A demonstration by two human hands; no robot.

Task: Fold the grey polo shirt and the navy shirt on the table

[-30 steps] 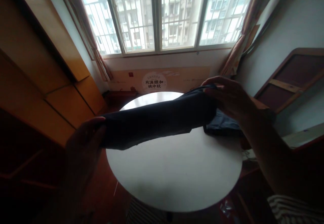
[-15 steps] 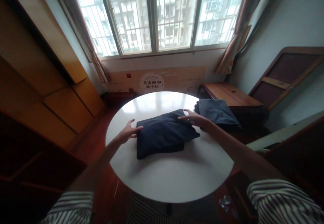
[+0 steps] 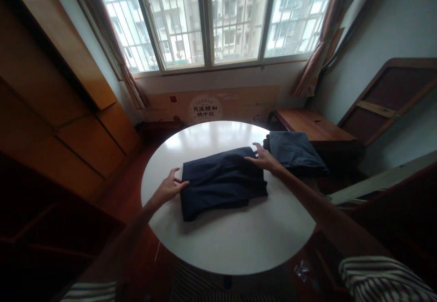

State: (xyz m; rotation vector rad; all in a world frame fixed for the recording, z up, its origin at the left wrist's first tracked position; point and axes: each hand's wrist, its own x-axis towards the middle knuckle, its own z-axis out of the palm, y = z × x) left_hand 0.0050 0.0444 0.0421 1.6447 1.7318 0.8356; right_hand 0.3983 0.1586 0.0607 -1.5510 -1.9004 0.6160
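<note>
A folded dark navy garment [image 3: 221, 179], wrinkled across its top layer, lies flat on the round white table [image 3: 232, 243]. At its left edge is my left hand [image 3: 169, 187], fingers spread apart and the thumb touching the cloth's edge. My right hand [image 3: 264, 158] rests by the upper right corner, also with fingers apart and the thumb over the fabric. Neither hand appears closed on the cloth. Whether the fingertips reach under the edges I cannot tell. Further right, a second dark folded pile of cloth [image 3: 293, 153] sits at the table's right rim, beyond my right hand.
A wooden side table [image 3: 316, 127] stands behind the pile at the right. Yellow-brown cabinets [image 3: 92, 143] line the left wall. Ahead are a barred window [image 3: 235, 20] and a beige banner [image 3: 246, 104]. Clear crumpled plastic [image 3: 302, 271] is low at the right.
The garment has settled flatter on the table, its left and lower edges shifting slightly toward me. My left hand has come slightly lower; my right hand has moved slightly right.
</note>
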